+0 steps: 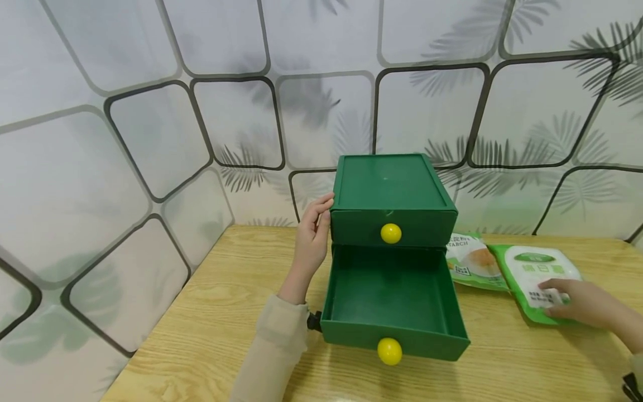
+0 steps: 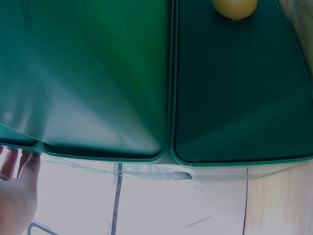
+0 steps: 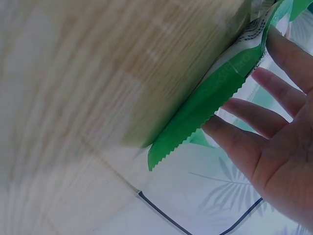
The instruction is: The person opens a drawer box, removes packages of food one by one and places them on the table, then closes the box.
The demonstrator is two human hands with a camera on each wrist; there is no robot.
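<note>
A green two-drawer plastic cabinet (image 1: 392, 181) stands on the table, its upper drawer (image 1: 351, 228) closed. The lower drawer (image 1: 392, 290) is pulled out, with bare green walls and floor visible. My left hand (image 1: 312, 234) rests its fingers against the cabinet's left side near the top; in the left wrist view only part of this hand (image 2: 17, 200) shows at the corner. On the right, my right hand (image 1: 585, 302) touches a white and green packet (image 1: 527, 265) lying on the table. In the right wrist view its spread fingers (image 3: 261, 117) reach the packet's serrated green edge (image 3: 205, 105).
A second packet (image 1: 472, 262), printed "STARCH", lies between the cabinet and the touched packet. Round yellow knobs (image 1: 389, 351) stick out from both drawer fronts. The wooden table (image 1: 221, 312) meets a patterned wall covering (image 1: 326, 117) behind and at left.
</note>
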